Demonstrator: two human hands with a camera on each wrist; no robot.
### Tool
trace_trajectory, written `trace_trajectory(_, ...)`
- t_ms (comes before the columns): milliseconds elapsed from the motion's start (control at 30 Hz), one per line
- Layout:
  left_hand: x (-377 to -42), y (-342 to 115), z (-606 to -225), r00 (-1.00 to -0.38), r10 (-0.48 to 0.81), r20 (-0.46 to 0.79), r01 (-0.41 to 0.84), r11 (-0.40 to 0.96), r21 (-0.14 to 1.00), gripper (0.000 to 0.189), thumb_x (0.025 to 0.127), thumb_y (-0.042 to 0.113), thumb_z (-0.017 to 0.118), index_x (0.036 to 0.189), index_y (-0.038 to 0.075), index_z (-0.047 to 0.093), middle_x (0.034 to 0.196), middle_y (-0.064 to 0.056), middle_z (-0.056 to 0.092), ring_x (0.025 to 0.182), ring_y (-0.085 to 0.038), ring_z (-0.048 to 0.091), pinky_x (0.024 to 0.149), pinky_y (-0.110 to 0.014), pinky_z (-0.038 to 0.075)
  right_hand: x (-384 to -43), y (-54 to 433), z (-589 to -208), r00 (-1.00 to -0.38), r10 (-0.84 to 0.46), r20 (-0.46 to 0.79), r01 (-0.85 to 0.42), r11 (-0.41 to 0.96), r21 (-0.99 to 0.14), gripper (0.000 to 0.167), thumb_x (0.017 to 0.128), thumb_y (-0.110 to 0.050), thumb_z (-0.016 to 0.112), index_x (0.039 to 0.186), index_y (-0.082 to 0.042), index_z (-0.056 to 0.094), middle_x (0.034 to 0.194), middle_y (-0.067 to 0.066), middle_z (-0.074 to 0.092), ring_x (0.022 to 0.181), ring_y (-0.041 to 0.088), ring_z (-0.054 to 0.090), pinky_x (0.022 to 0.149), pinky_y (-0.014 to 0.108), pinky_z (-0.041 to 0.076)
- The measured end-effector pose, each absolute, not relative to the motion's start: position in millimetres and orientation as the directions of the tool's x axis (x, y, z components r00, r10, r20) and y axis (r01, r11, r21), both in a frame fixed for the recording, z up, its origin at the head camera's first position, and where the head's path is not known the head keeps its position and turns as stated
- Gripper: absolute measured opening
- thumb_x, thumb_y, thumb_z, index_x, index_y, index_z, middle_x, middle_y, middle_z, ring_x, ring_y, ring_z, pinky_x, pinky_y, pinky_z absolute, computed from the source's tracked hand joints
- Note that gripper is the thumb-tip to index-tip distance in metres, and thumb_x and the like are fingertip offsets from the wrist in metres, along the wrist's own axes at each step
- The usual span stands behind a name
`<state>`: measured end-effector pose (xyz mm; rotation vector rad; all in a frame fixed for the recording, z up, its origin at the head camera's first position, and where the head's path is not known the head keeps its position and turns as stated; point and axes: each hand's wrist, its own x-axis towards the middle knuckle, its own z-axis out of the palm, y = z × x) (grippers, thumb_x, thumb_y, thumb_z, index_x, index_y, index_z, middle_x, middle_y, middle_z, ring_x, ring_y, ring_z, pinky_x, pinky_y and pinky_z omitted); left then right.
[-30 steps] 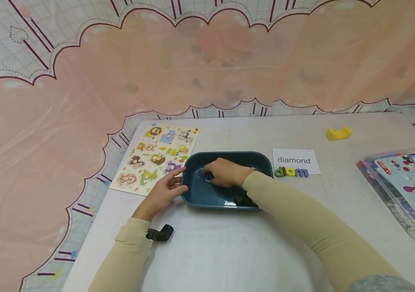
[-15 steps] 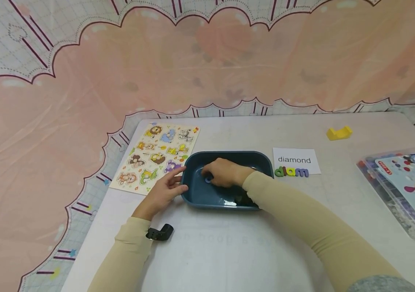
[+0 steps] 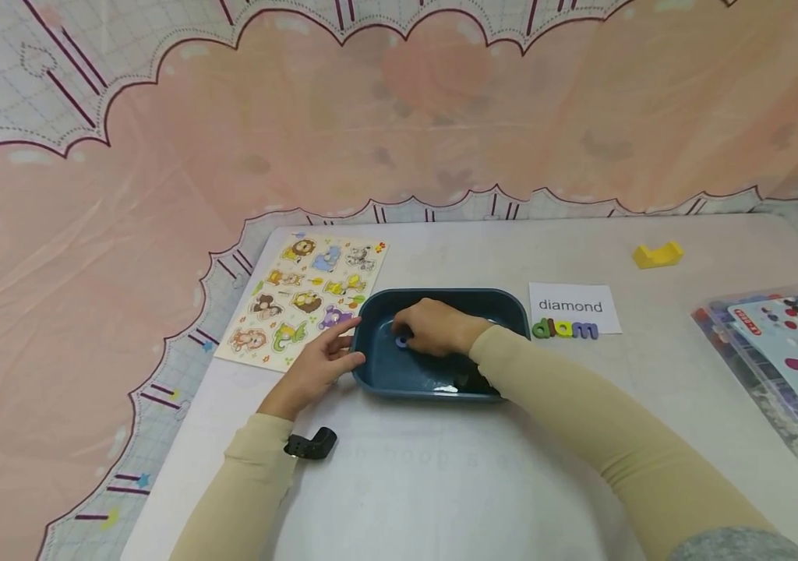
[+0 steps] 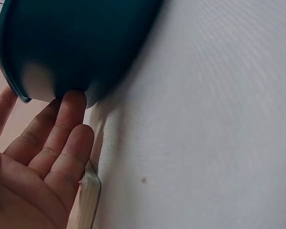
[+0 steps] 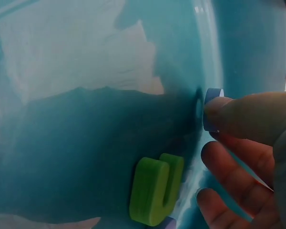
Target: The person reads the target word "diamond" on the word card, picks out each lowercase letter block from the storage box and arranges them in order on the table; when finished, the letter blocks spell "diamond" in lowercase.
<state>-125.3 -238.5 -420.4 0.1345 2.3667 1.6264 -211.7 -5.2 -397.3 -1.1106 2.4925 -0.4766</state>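
Observation:
My right hand [image 3: 434,327] reaches into a dark blue tray [image 3: 441,395] near its left end. Thumb and fingers pinch a small blue ring-shaped letter [image 5: 212,109], standing on edge close to the tray floor in the right wrist view; the thumb hides part of it. Below it lies a green U-shaped letter [image 5: 155,191], and a bit of a purple piece [image 5: 167,223] peeks out beside that. At the tray's left end, my left hand [image 3: 315,370] rests its fairly straight fingers against the outer wall, thumb near the rim.
Right of the tray, a white card [image 3: 574,302] reads "diamond", with coloured letters [image 3: 566,330] spelling "diam" along its lower edge. An animal puzzle board [image 3: 301,300] lies to the left. A yellow block [image 3: 658,255] and a clear plastic case [image 3: 778,366] sit at right.
The head view has shifted slightly. Both hands keep their places at the tray, and the small blue letter stays under the right fingers.

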Motion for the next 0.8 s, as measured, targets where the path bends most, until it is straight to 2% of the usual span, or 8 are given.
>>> trace_trajectory(200,-128.0,-239.1,-422.4,-0.96,0.229,-0.163,-0.071,0.364,0.929,0.064,0.098,0.015,0.067,0.155,0.011,0.038,0.137,-0.026,0.055,0.122,-0.036,0.058,0.099,-0.042,0.048,-212.1,-4.4,-391.8,-0.634,-0.748,-0.193,-0.618,0.641,-0.454,0.03,0.099,-0.018,0.066,0.128,-0.011,0.067,0.122,0.005,0.068,0.098,0.016,0.062,0.102,0.037,0.046)
trace_trajectory(400,-129.5,-238.4,-422.9,-0.961,0.223,-0.167,-0.074,0.374,0.924,0.064,0.098,0.016,0.067,0.155,0.012,0.039,0.137,-0.025,0.056,0.121,-0.035,0.059,0.099,-0.043,0.048,-210.5,3.4,-381.5,-0.64,-0.753,-0.154,-0.622,0.625,-0.472,0.029,0.099,-0.019,0.065,0.126,-0.011,0.067,0.117,0.004,0.068,0.094,0.016,0.061,0.096,0.036,0.05)
trace_trajectory(600,-130.2,-238.2,-423.5,-0.961,0.207,-0.186,-0.097,0.377,0.921,0.064,0.097,0.017,0.069,0.154,0.017,0.04,0.138,-0.023,0.055,0.123,-0.035,0.058,0.1,-0.047,0.046,-208.6,22.6,-365.7,-0.655,-0.752,-0.077,-0.636,0.603,-0.482,0.027,0.098,-0.019,0.066,0.123,-0.009,0.069,0.117,0.005,0.069,0.104,0.019,0.062,0.097,0.037,0.049)
trace_trajectory(800,-129.2,-239.3,-424.4,-0.961,0.209,-0.181,-0.094,0.371,0.924,0.065,0.097,0.015,0.069,0.154,0.014,0.039,0.138,-0.024,0.055,0.123,-0.036,0.057,0.099,-0.045,0.048,-206.1,48.0,-354.7,-0.665,-0.747,-0.014,-0.66,0.597,-0.456,0.029,0.097,-0.019,0.068,0.123,-0.005,0.069,0.117,0.006,0.069,0.109,0.022,0.063,0.099,0.04,0.047)
